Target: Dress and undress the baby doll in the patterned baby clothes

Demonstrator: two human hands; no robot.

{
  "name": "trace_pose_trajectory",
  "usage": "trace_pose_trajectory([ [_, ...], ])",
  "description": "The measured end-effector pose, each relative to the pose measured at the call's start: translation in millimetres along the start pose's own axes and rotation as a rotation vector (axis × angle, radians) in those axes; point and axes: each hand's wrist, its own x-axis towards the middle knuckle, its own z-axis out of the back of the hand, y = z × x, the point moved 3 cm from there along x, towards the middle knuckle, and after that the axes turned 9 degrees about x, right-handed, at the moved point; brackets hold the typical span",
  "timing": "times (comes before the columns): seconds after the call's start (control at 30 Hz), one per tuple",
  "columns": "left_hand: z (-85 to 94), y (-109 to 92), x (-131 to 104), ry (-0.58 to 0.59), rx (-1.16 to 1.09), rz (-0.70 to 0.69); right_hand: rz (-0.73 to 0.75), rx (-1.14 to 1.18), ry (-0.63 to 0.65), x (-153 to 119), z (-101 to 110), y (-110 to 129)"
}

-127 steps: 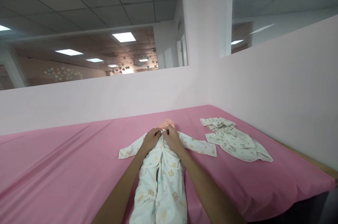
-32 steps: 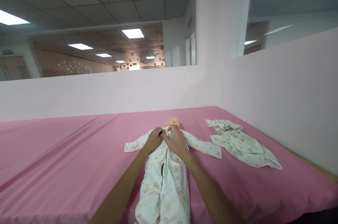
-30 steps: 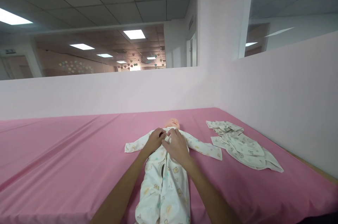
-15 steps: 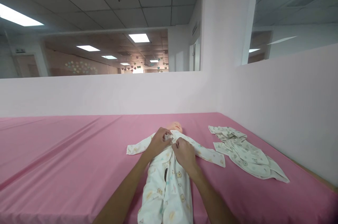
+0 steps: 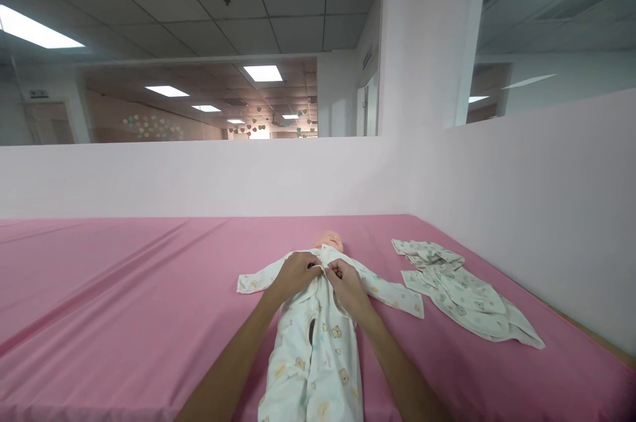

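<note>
A baby doll (image 5: 330, 240) lies on its back, its head at the far end, with a white printed baby outfit (image 5: 318, 349) over its body. The sleeves stretch out to both sides and the legs point towards me. My left hand (image 5: 298, 273) is closed on the outfit's front edge at the chest. Facing it, my right hand (image 5: 348, 286) pinches the front edge too, the fingertips of both hands almost meeting. Whatever small fastening lies between the fingers is hidden. A dark gap shows in the outfit at the crotch.
Another pale printed baby garment (image 5: 467, 289) lies crumpled to the right. Everything rests on a pink sheet (image 5: 124, 303) with creases at the left. A white wall (image 5: 199, 180) with windows runs behind, and a second wall (image 5: 546, 210) borders the right side.
My left hand has moved slightly down the chest and closed its fingers on the edge. Both hands' fingertips have come closer together. The doll and the other garment stay in place.
</note>
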Motion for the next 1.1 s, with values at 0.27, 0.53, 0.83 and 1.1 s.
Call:
trace_pose_trajectory([
  [0.27, -1.2, 5, 2, 0.092, -0.196, -0.008, -0.029, 0.009, 0.016, 4, 2, -5],
  [0.53, -0.6, 7, -2, 0.181, -0.318, 0.067, -0.033, -0.085, 0.003, 0, 1, 1],
  [0.83, -7.1, 17, 0, 0.217, -0.378, 0.088, 0.017, -0.187, -0.005, -3, -2, 6],
  [1.1, -4.8, 14, 0, 0.249, -0.365, 0.096, 0.032, -0.308, -0.047, -4, -4, 4],
])
